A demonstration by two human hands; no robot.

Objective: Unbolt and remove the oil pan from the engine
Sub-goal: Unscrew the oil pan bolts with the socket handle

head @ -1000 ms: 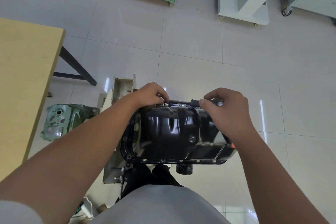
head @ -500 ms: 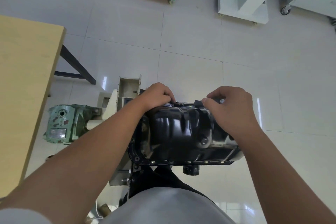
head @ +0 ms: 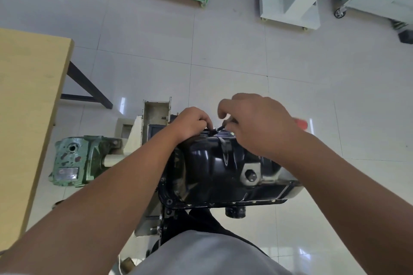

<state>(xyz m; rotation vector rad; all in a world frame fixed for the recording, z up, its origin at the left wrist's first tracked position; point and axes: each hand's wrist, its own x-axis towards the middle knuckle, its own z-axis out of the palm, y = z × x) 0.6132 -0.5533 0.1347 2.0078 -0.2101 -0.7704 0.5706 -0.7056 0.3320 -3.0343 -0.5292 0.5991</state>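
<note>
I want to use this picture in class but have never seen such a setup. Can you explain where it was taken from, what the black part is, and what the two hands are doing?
The camera sits on the person's head and looks down, so both forearms reach into view from below. The glossy black tub is an oil pan, still sitting on the engine, with small bolts along its near rim. The left hand and right hand meet at its far edge, pinching a thin dark tool, seemingly at a bolt there; what exactly they grip is hidden. A green machine housing stands on the tiled floor, beside a wooden table.
</note>
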